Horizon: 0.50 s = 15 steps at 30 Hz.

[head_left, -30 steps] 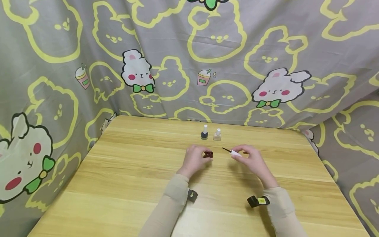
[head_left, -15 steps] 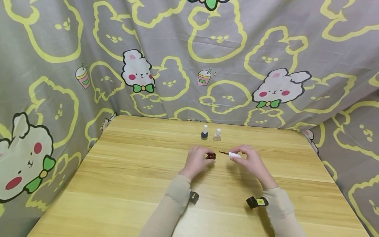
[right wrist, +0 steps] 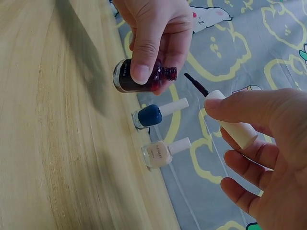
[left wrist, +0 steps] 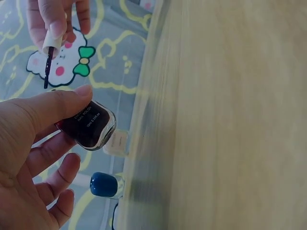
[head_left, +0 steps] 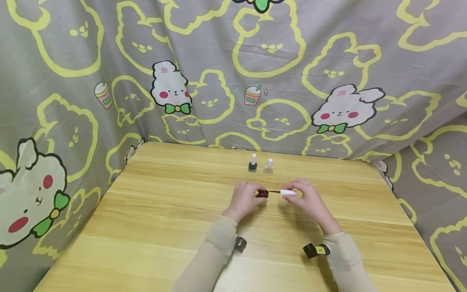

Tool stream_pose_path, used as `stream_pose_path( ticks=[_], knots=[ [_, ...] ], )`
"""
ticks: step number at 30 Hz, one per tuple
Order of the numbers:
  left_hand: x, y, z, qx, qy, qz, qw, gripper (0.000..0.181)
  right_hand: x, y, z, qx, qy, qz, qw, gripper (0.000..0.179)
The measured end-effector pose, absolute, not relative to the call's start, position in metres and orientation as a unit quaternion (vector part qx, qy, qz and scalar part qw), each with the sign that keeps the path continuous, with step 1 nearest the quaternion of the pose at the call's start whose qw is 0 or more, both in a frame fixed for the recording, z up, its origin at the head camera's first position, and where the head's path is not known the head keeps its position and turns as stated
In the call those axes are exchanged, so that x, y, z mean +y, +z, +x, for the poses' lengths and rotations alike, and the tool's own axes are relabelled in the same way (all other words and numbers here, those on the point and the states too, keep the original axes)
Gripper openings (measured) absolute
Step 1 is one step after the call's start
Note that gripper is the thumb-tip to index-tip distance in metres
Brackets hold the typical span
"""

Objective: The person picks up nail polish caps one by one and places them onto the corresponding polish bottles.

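My left hand (head_left: 245, 198) pinches a dark red nail polish bottle (left wrist: 91, 125) between thumb and fingers, held above the table. Its threaded neck (right wrist: 169, 73) is bare and faces my right hand (head_left: 305, 198). That hand pinches the white cap (right wrist: 232, 122) of the polish. From the cap a dark-coated brush (right wrist: 195, 84) points at the neck, with a small gap between them in the right wrist view. Behind the hands stand a dark blue nail polish bottle (head_left: 252, 165) and a pale, nearly clear one (head_left: 268, 168), each with a white cap on.
The wooden table (head_left: 164, 227) spreads beneath both hands. A grey curtain (head_left: 219, 48) with yellow outlines and rabbit prints hangs behind and beside it. Black wrist cameras (head_left: 315, 250) sit on both forearms.
Both hands have drawn closer together. The bottle has moved slightly right, and the brush has swung level, its tip now near the bottle's neck. The two standing bottles stay put.
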State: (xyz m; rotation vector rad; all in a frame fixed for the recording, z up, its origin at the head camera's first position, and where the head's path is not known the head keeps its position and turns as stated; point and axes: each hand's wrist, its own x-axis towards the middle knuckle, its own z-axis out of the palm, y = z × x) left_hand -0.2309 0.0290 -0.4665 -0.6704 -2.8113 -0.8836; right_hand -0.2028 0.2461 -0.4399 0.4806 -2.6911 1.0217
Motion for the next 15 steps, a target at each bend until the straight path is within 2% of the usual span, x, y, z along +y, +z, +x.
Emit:
stream_pose_path(
  ticks=[15],
  knots=[
    [0.0363,-0.4666,-0.2262,-0.932,-0.266,-0.236,0.066,0.025,0.2421,-0.4354,-0.1990,-0.923,0.306,0.189,0.140,0.020]
  ],
)
